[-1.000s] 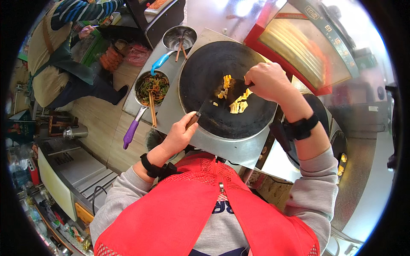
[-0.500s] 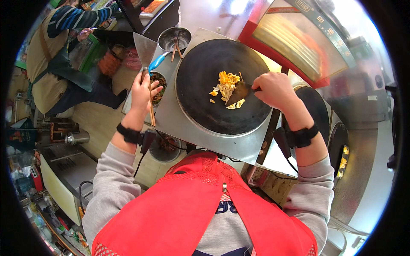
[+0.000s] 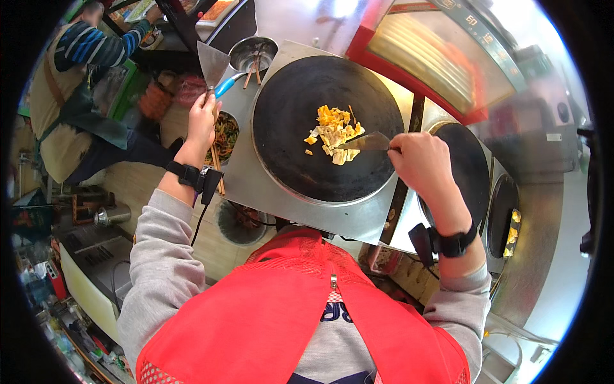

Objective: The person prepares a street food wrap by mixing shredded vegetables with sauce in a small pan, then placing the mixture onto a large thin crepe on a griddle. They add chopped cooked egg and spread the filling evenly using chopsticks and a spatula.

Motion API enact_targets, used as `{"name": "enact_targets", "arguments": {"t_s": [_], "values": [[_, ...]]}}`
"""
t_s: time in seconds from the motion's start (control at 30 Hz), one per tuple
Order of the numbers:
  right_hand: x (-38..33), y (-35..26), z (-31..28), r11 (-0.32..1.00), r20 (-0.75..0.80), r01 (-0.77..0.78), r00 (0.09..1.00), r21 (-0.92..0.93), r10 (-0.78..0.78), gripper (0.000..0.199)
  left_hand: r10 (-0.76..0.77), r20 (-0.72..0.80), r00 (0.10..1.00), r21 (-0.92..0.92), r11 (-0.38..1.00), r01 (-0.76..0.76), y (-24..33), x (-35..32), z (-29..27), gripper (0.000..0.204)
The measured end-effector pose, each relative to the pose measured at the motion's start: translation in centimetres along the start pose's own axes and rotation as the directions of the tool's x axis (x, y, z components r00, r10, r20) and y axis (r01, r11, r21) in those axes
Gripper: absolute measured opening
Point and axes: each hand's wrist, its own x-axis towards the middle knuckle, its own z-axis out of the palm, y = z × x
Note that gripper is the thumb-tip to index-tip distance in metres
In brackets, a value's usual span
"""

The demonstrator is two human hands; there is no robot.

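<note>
My left hand [image 3: 202, 121] is closed around the handle of a scraper whose wide metal blade [image 3: 212, 61] points up and away. My right hand [image 3: 422, 157] grips a metal spatula [image 3: 368, 141] by its handle, fingers wrapped round it. That spatula's blade lies nearly level, its tip at the near right edge of a heap of chopped yellow-and-white egg [image 3: 336, 133]. The heap sits on a round black griddle [image 3: 300, 89], with a few small bits lying apart to its left.
Left of the griddle are a blue-handled steel pan [image 3: 240, 56] with wooden sticks and a bowl of shredded vegetables [image 3: 225, 137] with chopsticks [image 3: 217, 168]. A red-framed glass case [image 3: 422, 57] stands behind; another griddle [image 3: 460, 173] lies right. A co-worker [image 3: 80, 109] stands far left.
The spatula in my right hand has swung from a steep slant to nearly level, and the hand sits slightly lower and further right. My left hand's spread fingers have curled in. The view shifted slightly.
</note>
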Motion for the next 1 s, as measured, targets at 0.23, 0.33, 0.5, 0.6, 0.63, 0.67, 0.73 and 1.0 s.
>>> {"name": "enact_targets", "arguments": {"t_s": [0.23,0.33,0.5,0.6,0.63,0.67,0.73,1.0], "values": [[-1.5,-1.9,0.4,0.999,-0.002,0.043,0.999,-0.007,-0.043,0.012,-0.052,0.018,0.999,0.012,0.999,0.051,1.1,-0.5,0.5,0.024],[-2.0,-1.9,0.9,1.0,0.037,-0.005,0.999,-0.013,0.005,0.013,0.014,-0.011,1.0,0.101,0.995,-0.013,2.0,-2.1,0.5,0.025],[-3.0,-1.3,1.9,1.0,0.014,0.002,1.0,0.008,-0.002,0.015,0.17,0.053,0.984,0.226,0.958,-0.177,3.5,-6.6,0.9,0.032],[-4.8,-0.2,2.0,0.988,-0.241,0.043,0.971,0.149,-0.006,0.012,0.048,0.176,0.983,0.188,0.979,-0.081,4.5,-10.3,0.9,0.034],[-5.7,0.1,2.1,0.991,-0.211,0.007,0.977,0.136,0.022,0.011,0.016,0.22,0.975,0.164,0.985,-0.053,4.8,-11.8,0.8,0.035],[-6.5,0.3,2.2,0.993,-0.227,-0.06,0.97,0.106,0.083,0.01,0.018,0.295,0.955,0.111,0.992,-0.053,4.8,-13.4,0.7,0.035],[-7.5,0.2,2.8,0.991,-0.107,-0.101,0.988,0.091,0.11,0.007,-0.203,0.301,0.932,0.166,0.973,0.158,5.2,-16.1,0.3,0.035],[-6.0,-0.4,5.0,0.973,-0.447,0.092,0.895,0.21,0.011,0.01,-0.551,0.383,0.742,0.157,0.83,0.535,4.0,-21.6,-0.1,0.033]]}}
